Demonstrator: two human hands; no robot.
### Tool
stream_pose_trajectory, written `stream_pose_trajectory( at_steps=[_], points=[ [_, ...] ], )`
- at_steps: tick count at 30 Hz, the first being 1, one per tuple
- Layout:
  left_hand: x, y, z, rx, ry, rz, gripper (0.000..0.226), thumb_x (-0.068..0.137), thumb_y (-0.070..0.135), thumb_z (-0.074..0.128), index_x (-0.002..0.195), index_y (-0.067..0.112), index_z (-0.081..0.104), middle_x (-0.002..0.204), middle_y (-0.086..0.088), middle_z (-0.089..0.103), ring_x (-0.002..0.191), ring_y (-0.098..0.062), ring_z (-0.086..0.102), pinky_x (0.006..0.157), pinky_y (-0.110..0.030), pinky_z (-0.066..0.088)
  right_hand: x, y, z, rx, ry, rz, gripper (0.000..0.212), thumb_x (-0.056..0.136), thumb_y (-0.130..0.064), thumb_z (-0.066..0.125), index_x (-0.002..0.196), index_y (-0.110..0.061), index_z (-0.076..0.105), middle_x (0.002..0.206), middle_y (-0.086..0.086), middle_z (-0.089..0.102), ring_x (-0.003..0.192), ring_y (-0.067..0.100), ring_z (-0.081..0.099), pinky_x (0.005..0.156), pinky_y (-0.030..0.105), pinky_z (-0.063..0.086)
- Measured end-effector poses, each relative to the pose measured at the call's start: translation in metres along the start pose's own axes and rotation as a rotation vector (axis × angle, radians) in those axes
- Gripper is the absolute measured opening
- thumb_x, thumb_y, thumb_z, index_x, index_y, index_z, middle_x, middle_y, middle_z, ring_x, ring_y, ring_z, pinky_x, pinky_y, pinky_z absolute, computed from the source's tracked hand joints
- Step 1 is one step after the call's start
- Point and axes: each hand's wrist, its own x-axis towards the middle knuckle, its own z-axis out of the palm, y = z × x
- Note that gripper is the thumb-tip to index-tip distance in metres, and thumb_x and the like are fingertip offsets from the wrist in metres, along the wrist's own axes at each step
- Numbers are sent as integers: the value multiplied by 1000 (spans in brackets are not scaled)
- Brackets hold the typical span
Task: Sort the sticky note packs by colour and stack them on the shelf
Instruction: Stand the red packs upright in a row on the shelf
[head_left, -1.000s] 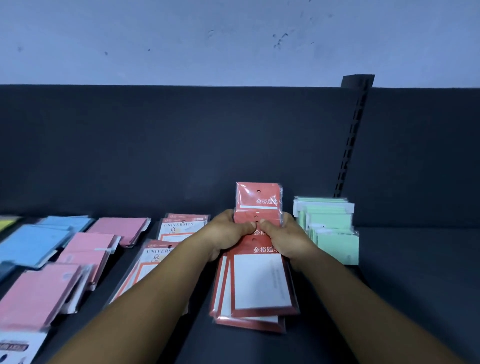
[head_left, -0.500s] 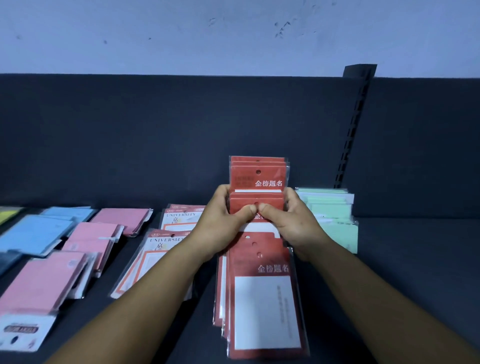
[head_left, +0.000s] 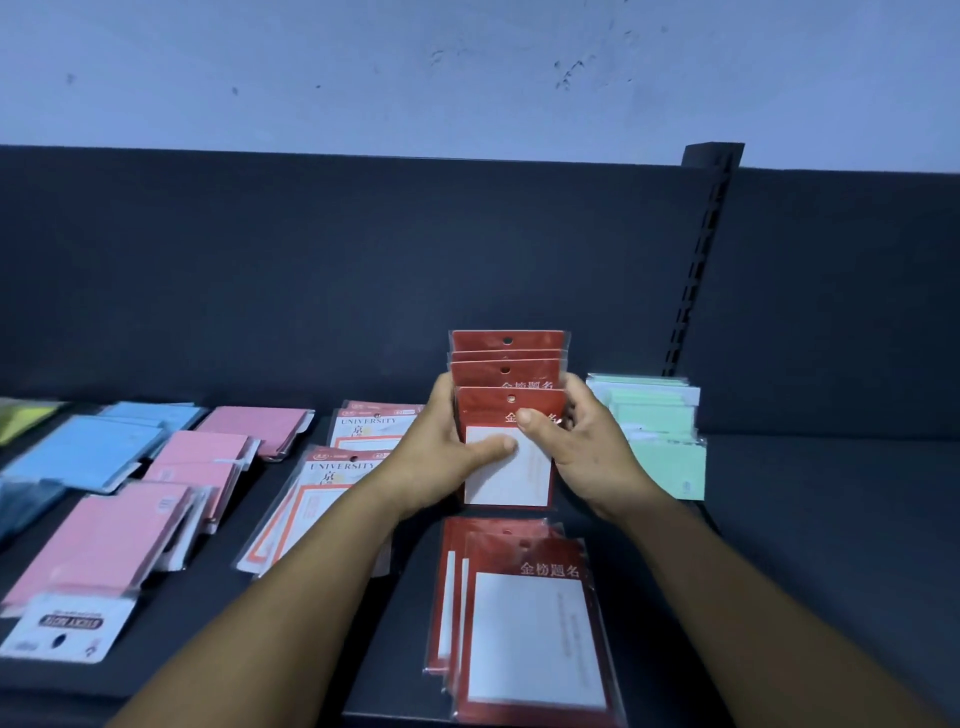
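Both hands hold one bunch of red sticky note packs (head_left: 508, 364) upright above the dark shelf (head_left: 810, 519). My left hand (head_left: 441, 457) grips its left edge, thumb across the front pack's white pad. My right hand (head_left: 582, 452) grips the right edge, thumb on the red header. A second pile of red packs (head_left: 530, 618) lies flat on the shelf just below the held bunch. Left of my arms lie red-and-white "UNIVERSITY" packs (head_left: 332, 478), pink packs (head_left: 192, 467) and blue packs (head_left: 88, 447). A green stack (head_left: 660, 436) stands right of my right hand.
The shelf's dark back panel (head_left: 311, 286) rises behind the packs, with a slotted upright (head_left: 696, 260) at the right. A yellow pack (head_left: 21, 421) shows at the far left edge. One pink pack with a white "STICKY NOTE" header (head_left: 67, 623) lies at the front left.
The hands lifted the upper red packs away from the lower pile and squared them into an upright bunch; the left thumb has slid down onto the white pad.
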Motion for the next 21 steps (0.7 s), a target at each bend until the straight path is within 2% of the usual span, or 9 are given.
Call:
stream_pose_trajectory(
  at_steps=[3,7,9,11,14,16,18,21],
  points=[
    [-1,-8,-3,101,-11,-69,63,79,14,76,125,29,36,115,10,63,104,-2,62,88,-23,50,2,3,-5,-89,-55,66,30,89,-23,66,117,-30,54,108,-8,70,99,7,68,87,27,54],
    [1,-11,2,169,56,-44,60,80,15,76,122,25,35,111,14,59,101,3,59,90,-19,47,3,15,-9,-102,-97,191,60,83,-21,73,134,-29,42,115,-8,67,105,9,66,95,35,52],
    [4,-11,6,210,97,-52,57,80,18,76,123,23,38,110,15,60,102,-1,60,92,-23,47,4,19,-7,-117,-49,187,65,80,-22,74,135,-31,40,117,-9,66,108,9,64,98,39,50],
    [9,-9,10,231,171,-70,53,81,21,75,123,21,42,111,10,62,103,-8,61,92,-27,48,8,22,-3,-150,38,143,61,76,-32,73,129,-32,46,115,-13,66,108,8,64,99,41,49],
    [13,-4,15,243,209,-67,50,83,21,72,125,20,44,110,10,61,100,-8,60,84,-21,45,11,23,0,-257,119,100,59,67,-50,67,122,-37,52,109,-17,68,105,6,64,97,41,50],
    [14,-4,17,258,178,-97,53,86,18,69,130,18,41,112,9,59,100,-7,57,83,-17,40,10,19,2,-324,109,111,52,77,-41,67,126,-35,50,110,-16,68,105,7,64,98,40,49],
    [14,-5,17,285,128,-174,57,89,14,64,136,16,33,113,8,55,101,-8,54,86,-20,38,9,17,3,-419,88,149,46,88,-29,61,132,-30,47,115,-12,66,107,12,62,98,38,48],
    [19,-6,18,346,113,-243,54,90,11,61,136,13,32,111,5,54,98,-10,52,84,-22,39,11,17,6,-522,100,186,44,91,-21,56,134,-23,44,119,-4,65,108,19,61,94,35,48]
  ],
)
